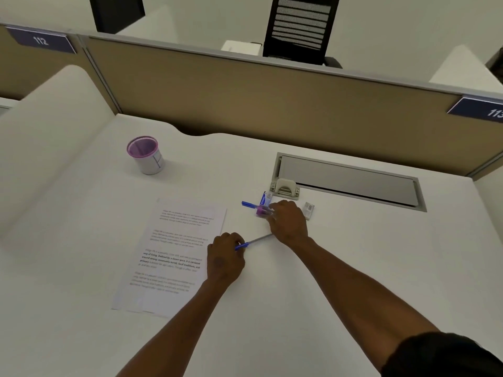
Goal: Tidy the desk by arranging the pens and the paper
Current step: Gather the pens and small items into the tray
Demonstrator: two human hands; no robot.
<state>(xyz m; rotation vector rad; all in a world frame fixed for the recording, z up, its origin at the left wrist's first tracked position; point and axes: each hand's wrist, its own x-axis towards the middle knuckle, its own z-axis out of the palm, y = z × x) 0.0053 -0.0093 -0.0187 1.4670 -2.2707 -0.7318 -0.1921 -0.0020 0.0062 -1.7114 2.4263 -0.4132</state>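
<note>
A printed sheet of paper [171,257] lies on the white desk [299,295], left of both hands. My left hand [224,258] pinches the blue end of a slim pen [254,241] lying on the desk beside the sheet. Farther back, my right hand [288,223] grips a purple-capped marker [263,212] among a small cluster of pens; a blue pen [249,204] and a blue-labelled pen [263,198] lie just beyond its fingers. A purple-rimmed white pen cup [145,155] stands upright at the back left.
A small clear item [309,209] lies right of my right hand. Behind it a grey cable tray [348,180] with a white latch [285,187] is set into the desk. A tan partition [272,99] runs along the back.
</note>
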